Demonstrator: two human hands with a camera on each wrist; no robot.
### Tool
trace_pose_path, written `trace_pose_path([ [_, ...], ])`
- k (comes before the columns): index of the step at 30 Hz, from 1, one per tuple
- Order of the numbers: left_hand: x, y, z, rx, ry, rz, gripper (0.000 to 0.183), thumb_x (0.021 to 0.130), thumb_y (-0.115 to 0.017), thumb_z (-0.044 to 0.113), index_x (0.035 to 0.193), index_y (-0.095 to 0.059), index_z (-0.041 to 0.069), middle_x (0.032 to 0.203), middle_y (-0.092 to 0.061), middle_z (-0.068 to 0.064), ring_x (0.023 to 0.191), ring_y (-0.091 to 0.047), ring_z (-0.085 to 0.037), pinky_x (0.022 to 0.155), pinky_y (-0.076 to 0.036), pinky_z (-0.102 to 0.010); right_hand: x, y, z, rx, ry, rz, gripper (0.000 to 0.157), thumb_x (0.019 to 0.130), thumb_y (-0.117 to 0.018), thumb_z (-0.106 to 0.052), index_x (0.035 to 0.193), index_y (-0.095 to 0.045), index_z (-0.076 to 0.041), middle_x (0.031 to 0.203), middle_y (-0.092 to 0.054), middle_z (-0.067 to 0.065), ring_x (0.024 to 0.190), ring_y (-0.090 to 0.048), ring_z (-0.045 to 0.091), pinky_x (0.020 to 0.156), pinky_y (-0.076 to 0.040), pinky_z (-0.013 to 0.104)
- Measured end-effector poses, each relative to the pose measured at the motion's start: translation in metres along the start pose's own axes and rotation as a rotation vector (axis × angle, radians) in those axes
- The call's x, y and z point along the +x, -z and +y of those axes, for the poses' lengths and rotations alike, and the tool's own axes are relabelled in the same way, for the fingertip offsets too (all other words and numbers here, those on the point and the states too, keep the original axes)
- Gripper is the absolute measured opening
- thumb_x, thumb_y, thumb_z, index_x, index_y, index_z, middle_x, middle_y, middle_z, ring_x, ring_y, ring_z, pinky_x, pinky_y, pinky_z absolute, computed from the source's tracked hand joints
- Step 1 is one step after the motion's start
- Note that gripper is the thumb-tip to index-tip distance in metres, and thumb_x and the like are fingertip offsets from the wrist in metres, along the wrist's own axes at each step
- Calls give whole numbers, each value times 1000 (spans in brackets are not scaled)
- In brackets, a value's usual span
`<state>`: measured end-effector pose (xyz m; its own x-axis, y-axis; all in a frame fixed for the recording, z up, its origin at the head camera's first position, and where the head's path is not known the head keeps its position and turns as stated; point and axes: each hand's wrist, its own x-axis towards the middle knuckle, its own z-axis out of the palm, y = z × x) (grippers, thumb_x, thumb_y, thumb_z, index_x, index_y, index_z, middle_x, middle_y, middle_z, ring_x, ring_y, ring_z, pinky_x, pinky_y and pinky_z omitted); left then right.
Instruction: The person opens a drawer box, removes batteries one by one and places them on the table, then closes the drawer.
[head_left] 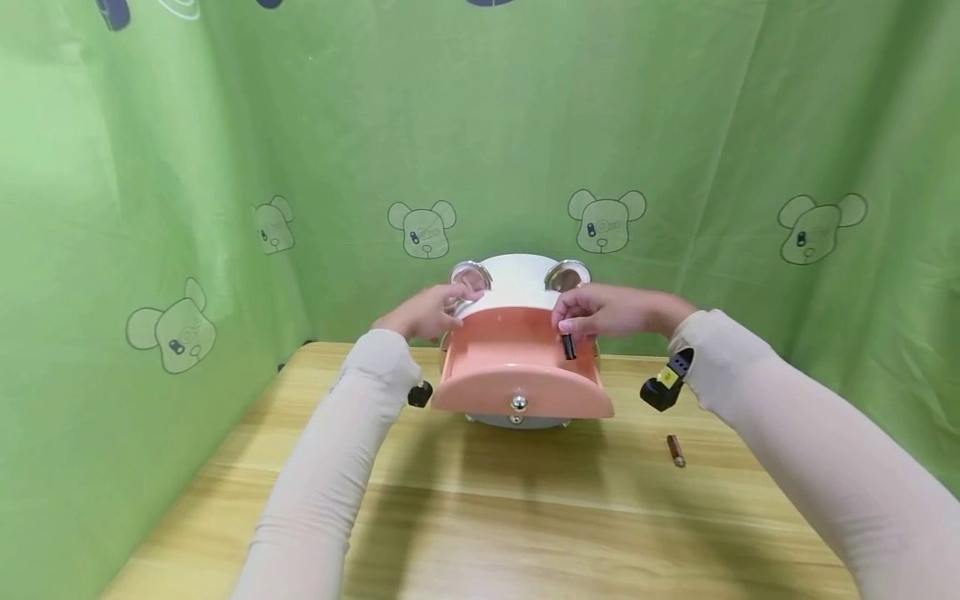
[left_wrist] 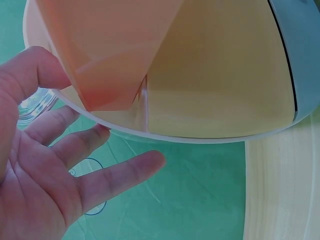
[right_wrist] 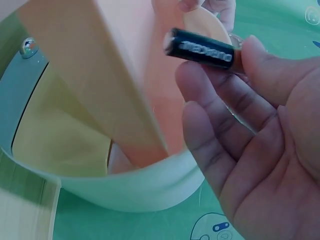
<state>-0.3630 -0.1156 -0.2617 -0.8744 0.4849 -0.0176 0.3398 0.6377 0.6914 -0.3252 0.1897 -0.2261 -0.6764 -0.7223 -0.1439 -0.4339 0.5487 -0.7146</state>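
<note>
A small rounded cabinet with a white top and two round silvery ears stands at the back of the table. Its pink drawer, with a silver knob, is pulled out. My left hand holds the cabinet's left edge, the thumb at the rim and the other fingers along the outer side and near the ear. Over the drawer's right part, my right hand pinches a battery between thumb and fingers. The battery is black with pale lettering; its copper-coloured end lies at the thumb.
A second, brownish battery lies on the wooden table, right of the cabinet. Green curtains printed with bear heads hang behind and at the sides. Below the drawer is a grey-blue lower front with another small knob.
</note>
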Motion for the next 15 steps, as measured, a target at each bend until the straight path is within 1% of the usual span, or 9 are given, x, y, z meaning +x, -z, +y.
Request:
trace_pose_path([
  [4,-2,1,1,2,4,1,58,91,-61,0,143,-47,22,148,-40,-21,123,-50,-34,73,-58,-44,-2,0,2,29,-4,56,17,100,-50,-7,109,-53,6,87,-57,11,79,-57,25,77,-55,39],
  [7,-3,2,2,23,1,3,60,91,-61,0,145,-46,23,148,-40,-20,121,-51,-33,69,-58,-41,-3,1,2,64,-12,91,16,99,-52,-7,109,-49,6,87,-57,12,79,-59,26,78,-56,40],
  [11,-4,2,3,25,0,2,61,91,-60,0,145,-46,24,148,-40,-21,123,-50,-33,64,-57,-34,-6,2,3,92,-26,106,14,99,-52,-7,106,-47,4,88,-60,14,78,-61,29,78,-57,41],
  [15,-3,-1,3,1,1,-3,59,92,-59,-1,144,-46,22,146,-41,-23,117,-54,-33,68,-58,-39,-13,2,5,107,-35,120,15,100,-52,-8,106,-47,4,93,-59,16,80,-62,30,78,-57,42],
])
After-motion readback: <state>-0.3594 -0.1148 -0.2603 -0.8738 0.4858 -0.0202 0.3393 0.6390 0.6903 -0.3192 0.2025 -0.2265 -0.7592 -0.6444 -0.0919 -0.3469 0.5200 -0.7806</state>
